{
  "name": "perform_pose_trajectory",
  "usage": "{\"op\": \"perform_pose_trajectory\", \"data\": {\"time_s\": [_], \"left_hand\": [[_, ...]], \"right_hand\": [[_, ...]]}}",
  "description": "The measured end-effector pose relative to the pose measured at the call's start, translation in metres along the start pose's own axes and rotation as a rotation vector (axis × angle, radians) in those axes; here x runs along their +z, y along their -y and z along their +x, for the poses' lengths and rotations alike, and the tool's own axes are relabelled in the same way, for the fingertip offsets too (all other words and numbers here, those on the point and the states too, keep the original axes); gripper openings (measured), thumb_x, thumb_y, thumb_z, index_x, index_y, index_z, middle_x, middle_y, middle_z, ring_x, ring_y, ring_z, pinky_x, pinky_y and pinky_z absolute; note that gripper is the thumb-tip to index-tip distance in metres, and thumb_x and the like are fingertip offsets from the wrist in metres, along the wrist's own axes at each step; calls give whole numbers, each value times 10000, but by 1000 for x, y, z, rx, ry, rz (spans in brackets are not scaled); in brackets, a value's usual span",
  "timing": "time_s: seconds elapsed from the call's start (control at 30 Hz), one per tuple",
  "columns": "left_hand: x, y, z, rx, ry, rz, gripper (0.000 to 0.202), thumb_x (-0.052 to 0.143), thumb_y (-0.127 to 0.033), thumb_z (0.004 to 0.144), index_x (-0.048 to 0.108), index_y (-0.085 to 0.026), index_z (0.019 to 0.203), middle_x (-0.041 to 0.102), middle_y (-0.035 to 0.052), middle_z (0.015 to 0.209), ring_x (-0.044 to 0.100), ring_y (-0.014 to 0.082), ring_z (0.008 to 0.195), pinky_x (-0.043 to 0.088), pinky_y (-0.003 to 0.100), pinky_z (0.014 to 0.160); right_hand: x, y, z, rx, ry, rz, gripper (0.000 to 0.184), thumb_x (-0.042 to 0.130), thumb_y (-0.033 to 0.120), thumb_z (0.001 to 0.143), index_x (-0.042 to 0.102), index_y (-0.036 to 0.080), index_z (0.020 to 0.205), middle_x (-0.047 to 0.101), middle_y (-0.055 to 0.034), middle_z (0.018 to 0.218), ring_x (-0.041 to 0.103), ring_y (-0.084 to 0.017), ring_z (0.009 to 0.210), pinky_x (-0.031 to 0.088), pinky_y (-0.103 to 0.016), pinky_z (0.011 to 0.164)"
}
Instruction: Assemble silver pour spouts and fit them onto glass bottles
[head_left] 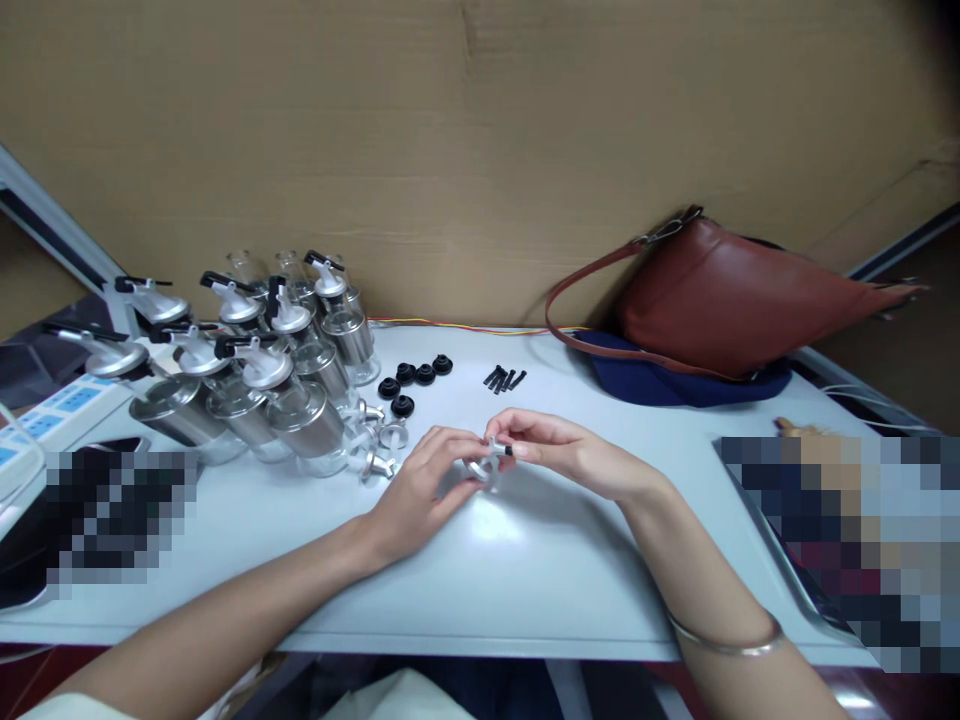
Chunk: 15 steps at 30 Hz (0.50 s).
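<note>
Over the middle of the table, my left hand [420, 492] grips a silver bottle spout cap [480, 468] by its rim between thumb and fingers. My right hand [566, 450] pinches a small black lever [506, 451] at the spout's tip; whether it is seated there I cannot tell. Left of my left hand lie several loose silver spout caps [375, 464]. Several black stoppers [425, 374] rest beyond it, and a small pile of black levers [501, 380] lies beyond my right hand.
Several glass and steel bottles [306, 418], some topped with levered spouts, crowd the left side. A power strip [71, 408] and a dark, partly blurred item [30, 530] lie further left. On the right are a brown bag [720, 290] and a navy cap [637, 378]. Cardboard [450, 180] walls the back.
</note>
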<state>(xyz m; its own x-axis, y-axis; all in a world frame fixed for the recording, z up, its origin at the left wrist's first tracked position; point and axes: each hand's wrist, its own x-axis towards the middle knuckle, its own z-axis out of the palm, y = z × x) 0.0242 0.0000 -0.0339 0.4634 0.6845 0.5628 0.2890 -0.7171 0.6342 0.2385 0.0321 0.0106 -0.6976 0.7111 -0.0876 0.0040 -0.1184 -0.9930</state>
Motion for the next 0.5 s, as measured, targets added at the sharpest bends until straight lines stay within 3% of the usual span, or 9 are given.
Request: {"op": "perform_pose_trajectory", "data": {"time_s": [0.3, 0.5], "left_hand": [[2, -3, -1, -191, 8, -79, 128, 601, -159, 853, 569, -198, 971, 687, 48, 959, 666, 170, 871, 534, 283, 760], [-7, -3, 4, -8, 107, 148, 219, 464, -137, 919, 574, -179, 1103, 686, 93, 1095, 648, 185, 1030, 530, 333, 899]], "right_hand": [[8, -4, 7, 15, 11, -24, 353, 729, 455, 758, 542, 172, 856, 567, 4, 788, 512, -121, 723, 399, -252, 702], [12, -9, 12, -41, -95, -82, 324, 715, 424, 753, 491, 190, 776, 525, 25, 722, 493, -117, 670, 385, -250, 655]]}}
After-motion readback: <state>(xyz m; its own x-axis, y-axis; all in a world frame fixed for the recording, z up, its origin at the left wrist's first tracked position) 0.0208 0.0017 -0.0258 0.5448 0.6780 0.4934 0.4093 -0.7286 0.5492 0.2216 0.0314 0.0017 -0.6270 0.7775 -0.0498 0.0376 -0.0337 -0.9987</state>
